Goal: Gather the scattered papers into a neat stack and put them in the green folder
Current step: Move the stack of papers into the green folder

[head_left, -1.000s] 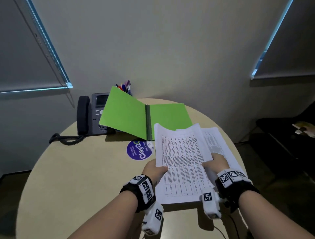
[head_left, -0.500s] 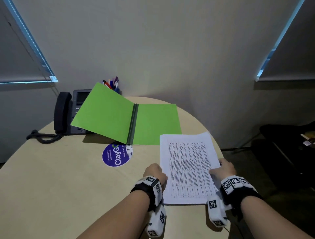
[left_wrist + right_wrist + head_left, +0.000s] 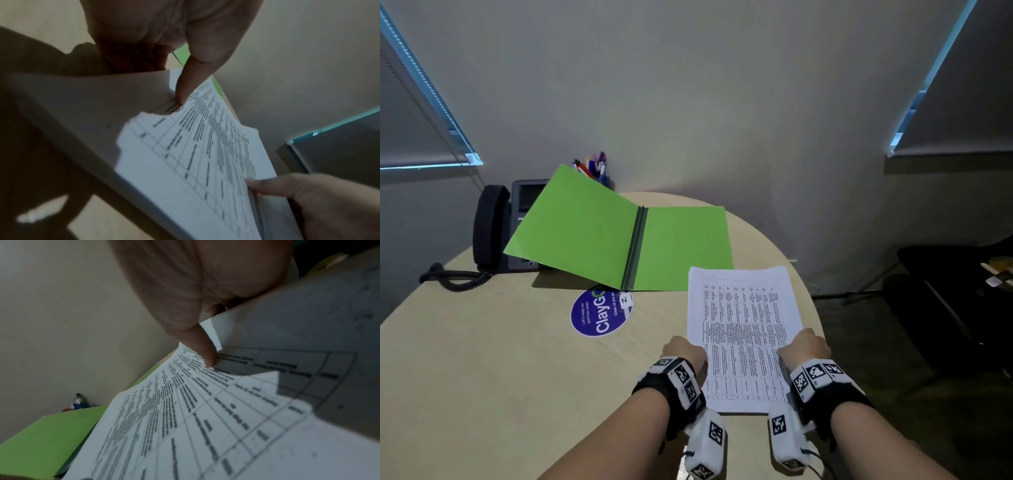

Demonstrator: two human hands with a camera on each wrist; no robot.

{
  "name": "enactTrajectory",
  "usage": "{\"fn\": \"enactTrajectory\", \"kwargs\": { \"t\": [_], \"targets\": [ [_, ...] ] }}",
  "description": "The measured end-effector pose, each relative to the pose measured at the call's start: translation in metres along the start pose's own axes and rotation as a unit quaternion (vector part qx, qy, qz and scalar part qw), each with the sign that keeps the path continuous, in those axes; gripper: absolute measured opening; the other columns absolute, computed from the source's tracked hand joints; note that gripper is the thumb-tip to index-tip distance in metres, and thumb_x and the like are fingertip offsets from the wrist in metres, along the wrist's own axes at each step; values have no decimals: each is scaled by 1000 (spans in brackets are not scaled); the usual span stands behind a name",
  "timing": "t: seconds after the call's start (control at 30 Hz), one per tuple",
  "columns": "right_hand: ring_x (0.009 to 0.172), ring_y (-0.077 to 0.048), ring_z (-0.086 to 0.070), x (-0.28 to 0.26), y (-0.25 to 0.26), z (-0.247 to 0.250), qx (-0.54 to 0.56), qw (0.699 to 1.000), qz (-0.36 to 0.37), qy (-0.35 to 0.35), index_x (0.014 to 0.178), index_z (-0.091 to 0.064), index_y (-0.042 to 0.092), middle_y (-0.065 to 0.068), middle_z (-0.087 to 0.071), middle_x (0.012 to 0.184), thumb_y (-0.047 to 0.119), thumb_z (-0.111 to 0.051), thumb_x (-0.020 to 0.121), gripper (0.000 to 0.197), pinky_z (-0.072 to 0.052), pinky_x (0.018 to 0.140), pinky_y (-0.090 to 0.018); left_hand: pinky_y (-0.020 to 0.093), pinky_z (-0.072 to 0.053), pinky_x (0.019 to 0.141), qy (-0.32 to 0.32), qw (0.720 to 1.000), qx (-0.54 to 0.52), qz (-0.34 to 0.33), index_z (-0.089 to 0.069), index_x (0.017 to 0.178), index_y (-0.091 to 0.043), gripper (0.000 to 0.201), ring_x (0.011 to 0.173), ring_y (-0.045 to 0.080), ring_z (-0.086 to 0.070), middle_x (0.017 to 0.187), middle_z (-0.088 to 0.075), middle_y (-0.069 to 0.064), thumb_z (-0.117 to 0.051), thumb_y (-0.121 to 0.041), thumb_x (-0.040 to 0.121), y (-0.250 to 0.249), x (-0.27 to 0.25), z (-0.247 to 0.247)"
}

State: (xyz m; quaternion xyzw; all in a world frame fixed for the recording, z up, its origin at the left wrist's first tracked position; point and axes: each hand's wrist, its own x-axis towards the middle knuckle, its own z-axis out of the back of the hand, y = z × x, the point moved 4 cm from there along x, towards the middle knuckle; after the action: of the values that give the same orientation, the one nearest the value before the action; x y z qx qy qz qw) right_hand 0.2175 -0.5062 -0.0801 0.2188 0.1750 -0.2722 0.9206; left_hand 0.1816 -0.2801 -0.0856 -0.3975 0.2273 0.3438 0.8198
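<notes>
Stack of papers [image 3: 743,337] is lying squared up near the right edge of the round worktop [image 3: 493,370], printed table side up; far corner is overlapping the right leaf of the green folder [image 3: 619,236].

Left hand [image 3: 685,353] is gripping the stack's left edge: in the left wrist view the thumb [image 3: 189,81] is pressing down on the top sheet, remaining fingers tucked beneath and mostly hidden by paper. Grip here is pinching the papers.

Right hand [image 3: 806,347] is gripping the right edge likewise. In the right wrist view the thumb is lying on the printed face, other fingers concealed under the sheets. Grip pinching the papers too.

Near edge of the stack is sitting slightly raised, throwing a thin shadow. Cannot tell how many sheets there are. Print too blurred to read in every view.

Folder is lying open; its left leaf is tilting up, propped against a desk phone [image 3: 496,229], covering much of it. Pens [image 3: 594,168] are poking up behind the folder; their holder is hidden. A round purple sticker [image 3: 602,313] is partly tucked under the folder's spine.
</notes>
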Motion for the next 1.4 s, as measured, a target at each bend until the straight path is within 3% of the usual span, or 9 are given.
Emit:
{"fn": "enactTrajectory", "kwargs": {
  "t": [0.13, 0.2, 0.27, 0.37, 0.53, 0.7, 0.87, 1.1, 1.4],
  "targets": [
    [120, -36, -46, -4, 1, 0, 7, 1000, -8, -3, 123, -45, 2, -20, -47, 130, 13, -60, 83, 44, -46, 94, -40, 34, -50, 85, -28, 1000, -7, -12, -38, 121, -5, 42, 107, 30, -54, 118, -50, 14, -56, -14, 85, -5, -15, -6],
    [109, -35, -57, -4, 1, -2, 28, 1000, 5, 13, 122, -40, 2, -19, -56, 119, 12, -59, 84, 44, -52, 88, -39, 26, -53, 61, 0, 992, -123, -29, -35, 115, -8, 39, 81, 25, -56, 96, -52, 11, -58, -8, 83, -3, -23, -11],
    [100, -34, -63, -6, 1, 1, 29, 999, 23, 30, 122, -38, 0, -16, -61, 106, 13, -60, 85, 45, -53, 79, -36, 26, -55, 60, 20, 965, -261, -27, -38, 105, -2, 47, 69, 23, -57, 83, -55, 11, -69, -7, 69, 5, -25, -14],
    [103, -33, -62, -13, -1, 10, 29, 997, 41, 56, 123, -39, 0, -17, -62, 114, 20, -63, 86, 48, -48, 78, -33, 34, -58, 63, 71, 941, -329, -21, -53, 104, 6, 46, 75, 26, -64, 85, -64, 15, -76, -5, 66, 24, -30, -15],
    [92, -20, -59, -23, -17, 20, 99, 981, 99, 138, 130, -37, 12, -6, -62, 114, 9, -59, 83, 52, -50, 77, -31, 39, -58, 53, 174, 942, -285, -33, -43, 124, -27, 46, 100, 31, -64, 125, -54, 3, -55, -4, 86, 42, -48, -26],
    [106, -35, -61, -73, -38, 17, 285, 891, 97, 340, 128, -29, 46, -6, -56, 119, -18, -42, 75, 84, -56, 79, -53, 39, -58, 57, 177, 931, -310, -81, -42, 122, -28, 42, 102, 37, -62, 124, -52, 3, -51, -6, 87, 51, -48, -16],
    [98, -14, -56, -76, 0, 25, 332, 882, 152, 299, 125, -33, 28, -3, -55, 109, -19, -48, 81, 66, -56, 65, -31, 39, -58, 51, 174, 919, -329, -128, -45, 118, -28, 35, 95, 35, -68, 117, -59, 2, -50, -4, 92, 38, -43, 20],
    [114, -32, -56, -29, 86, 8, 411, 853, 147, 285, 130, -41, 17, -10, -56, 124, -23, -33, 82, 62, -61, 65, -37, 41, -60, 67, 183, 910, -351, -121, -50, 113, -27, 61, 103, 31, -62, 118, -60, 6, -37, 24, 84, -2, 20, 95],
    [100, -29, -68, 14, 146, -29, 545, 784, 171, 242, 125, -50, 17, -12, -64, 116, -11, -45, 89, 47, -60, 75, -40, 30, -61, 59, 18, 923, -355, -148, -49, 120, -10, 46, 106, 37, -61, 117, -60, 15, -46, 20, 85, -24, 98, 132]
  ]
}}
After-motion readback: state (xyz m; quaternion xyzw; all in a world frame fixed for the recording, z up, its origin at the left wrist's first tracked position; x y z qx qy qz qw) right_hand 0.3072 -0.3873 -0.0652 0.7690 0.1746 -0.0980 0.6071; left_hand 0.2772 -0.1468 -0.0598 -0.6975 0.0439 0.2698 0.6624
